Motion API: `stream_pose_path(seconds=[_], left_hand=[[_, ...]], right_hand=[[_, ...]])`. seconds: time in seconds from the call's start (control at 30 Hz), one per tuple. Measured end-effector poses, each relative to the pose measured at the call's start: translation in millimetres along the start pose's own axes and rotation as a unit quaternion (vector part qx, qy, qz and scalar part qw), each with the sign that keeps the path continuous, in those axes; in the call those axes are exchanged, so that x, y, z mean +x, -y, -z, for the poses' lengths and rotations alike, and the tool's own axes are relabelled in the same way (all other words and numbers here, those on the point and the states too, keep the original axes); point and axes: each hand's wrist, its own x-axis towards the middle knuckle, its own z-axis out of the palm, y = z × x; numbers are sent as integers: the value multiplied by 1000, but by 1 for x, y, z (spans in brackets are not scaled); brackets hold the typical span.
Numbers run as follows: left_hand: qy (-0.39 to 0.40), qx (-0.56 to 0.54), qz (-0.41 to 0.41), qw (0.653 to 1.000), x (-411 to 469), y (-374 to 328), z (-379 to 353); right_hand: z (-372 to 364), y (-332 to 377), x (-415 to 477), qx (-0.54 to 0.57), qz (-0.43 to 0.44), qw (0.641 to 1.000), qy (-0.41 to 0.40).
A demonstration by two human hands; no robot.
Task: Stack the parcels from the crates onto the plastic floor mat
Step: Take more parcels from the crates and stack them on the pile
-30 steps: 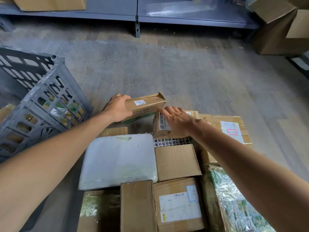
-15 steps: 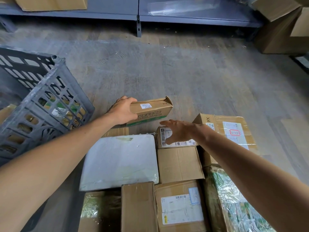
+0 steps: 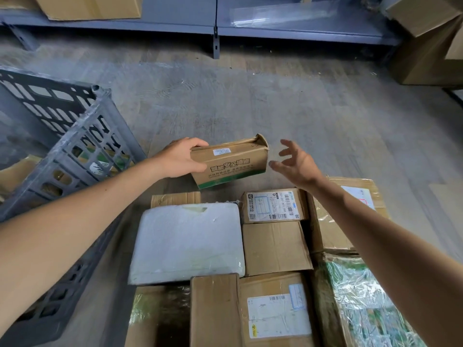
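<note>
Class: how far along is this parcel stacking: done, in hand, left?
Done: several parcels, including the white padded parcel and a labelled box, lie packed together on the floor. In hand: the left hand grips a green-edged carton, the right hand open beside it. Left: parcels show inside the grey crate.

Brown carton (image 3: 229,161) with green lower band, small white label and crumpled right end, tilted in the air just beyond the pile, gripped at its left end by left hand (image 3: 180,157). Packed side by side below: white foam parcel (image 3: 188,242), labelled box (image 3: 273,205), plain box (image 3: 275,247). At left, grey lattice crate (image 3: 75,151), tilted.
</note>
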Motion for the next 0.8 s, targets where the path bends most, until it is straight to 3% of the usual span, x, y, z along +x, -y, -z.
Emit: stream_pose_path(seconds=[0.27,0.53,0.7,0.8], left_hand=[[33,11,-22,999,-19,-13,39],[55,29,4,998,-66,-5,83],[30,-65,2,997,-90,-4,92],[28,-18,-20,999,-97,-19,92]], right_hand=[[-7,47,10,-57,138,988,40],[-11,96,-2,-73,137,981,113],[9,114,-19,-34,119,982,142],[22,125,-30,-54,122,983,126]])
